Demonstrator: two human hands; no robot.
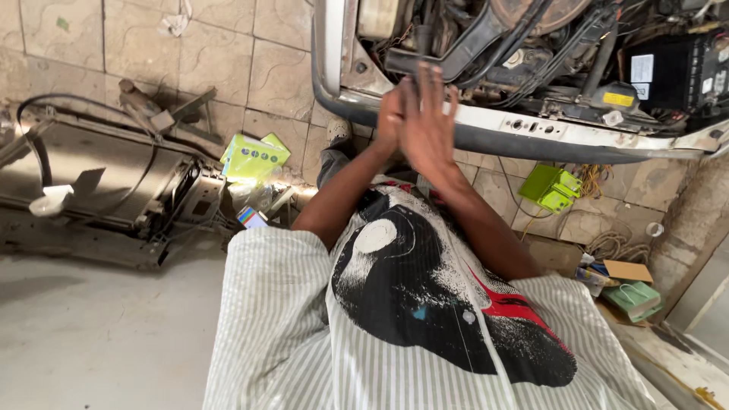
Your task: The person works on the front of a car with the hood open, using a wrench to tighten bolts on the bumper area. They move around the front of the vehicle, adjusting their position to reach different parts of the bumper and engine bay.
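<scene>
The two hands were raised together just in front of the car's front panel (531, 125), a pale, scuffed metal crossmember with small holes, running under the open engine bay (531, 45). The left hand (389, 121) lay behind and against the right hand (427, 125), palm to palm as far as could be seen. The fingers of the right hand were straight and slightly apart, gripping nothing; the fingers of the left hand were mostly hidden, so whether they were apart or together could not be told. The fingertips reached the dark hoses at the panel's upper edge; contact could not be confirmed.

Well to the left of the panel, on the tiled floor (220, 61), a detached grey metal car part (114, 182) lay flat. Between it and the panel stood a lime-green carton (254, 157) with a row of dark dots. Below the panel's middle lay a lime-green plastic box (553, 187) beside tangled wires. Inside the bay, above the panel's right end, sat a black battery (680, 72) with white labels, and near it a small yellow label (618, 99). Low to the right of the panel lay a brown cardboard box (626, 270) and a green packet (634, 298).
</scene>
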